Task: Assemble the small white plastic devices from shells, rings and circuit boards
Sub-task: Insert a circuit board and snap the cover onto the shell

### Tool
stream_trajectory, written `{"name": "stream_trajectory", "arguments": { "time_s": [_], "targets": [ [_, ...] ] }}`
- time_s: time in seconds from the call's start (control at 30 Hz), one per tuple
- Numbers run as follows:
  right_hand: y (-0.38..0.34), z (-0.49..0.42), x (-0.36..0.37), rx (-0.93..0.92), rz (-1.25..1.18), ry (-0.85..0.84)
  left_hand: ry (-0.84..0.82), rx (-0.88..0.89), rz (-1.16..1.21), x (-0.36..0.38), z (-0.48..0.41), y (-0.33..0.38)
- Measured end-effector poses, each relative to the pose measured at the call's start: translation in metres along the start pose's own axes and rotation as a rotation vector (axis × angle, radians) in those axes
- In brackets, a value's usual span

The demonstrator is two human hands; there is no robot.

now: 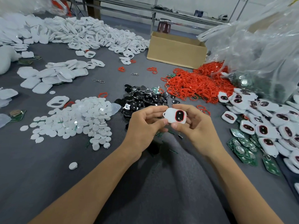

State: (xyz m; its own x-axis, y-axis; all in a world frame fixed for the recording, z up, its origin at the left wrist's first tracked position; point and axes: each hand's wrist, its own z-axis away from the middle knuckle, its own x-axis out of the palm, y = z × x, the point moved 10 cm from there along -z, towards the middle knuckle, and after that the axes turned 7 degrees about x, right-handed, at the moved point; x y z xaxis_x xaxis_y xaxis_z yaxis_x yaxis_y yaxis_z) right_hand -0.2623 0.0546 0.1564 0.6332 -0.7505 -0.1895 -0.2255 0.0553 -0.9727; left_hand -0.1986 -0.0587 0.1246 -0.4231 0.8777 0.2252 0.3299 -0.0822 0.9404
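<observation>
Around the white device (175, 115) held between your left hand (144, 126) and right hand (199, 126), the bare grey mat (48, 159) gives you room at 7 to 8 o'clock. White discs (77, 120) crowd 9, black pads (142, 97) block 12, red rings (194, 86) fill 1, and finished devices (267, 126) and green boards (242, 146) bar 3 to 4.

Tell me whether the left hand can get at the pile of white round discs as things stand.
Probably yes. The disc pile lies just left of the left hand, with nothing between them. That hand pinches the white device, so it must first leave it to the right hand.
</observation>
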Motion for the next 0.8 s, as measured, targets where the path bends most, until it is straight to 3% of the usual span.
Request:
{"name": "stream_trajectory", "arguments": {
  "time_s": [0.33, 0.6, 0.8],
  "targets": [
    [-0.004, 0.001, -0.005, -0.028, -0.046, 0.02, -0.074, -0.024, -0.066, 0.006, 0.003, -0.003],
    [-0.008, 0.006, 0.002, -0.128, 0.311, 0.022, -0.108, 0.162, -0.391, 0.008, 0.003, 0.015],
    [-0.019, 0.01, 0.004, -0.217, 0.418, 0.044, -0.176, 0.261, -0.45, 0.019, 0.009, 0.022]
  ]
}}
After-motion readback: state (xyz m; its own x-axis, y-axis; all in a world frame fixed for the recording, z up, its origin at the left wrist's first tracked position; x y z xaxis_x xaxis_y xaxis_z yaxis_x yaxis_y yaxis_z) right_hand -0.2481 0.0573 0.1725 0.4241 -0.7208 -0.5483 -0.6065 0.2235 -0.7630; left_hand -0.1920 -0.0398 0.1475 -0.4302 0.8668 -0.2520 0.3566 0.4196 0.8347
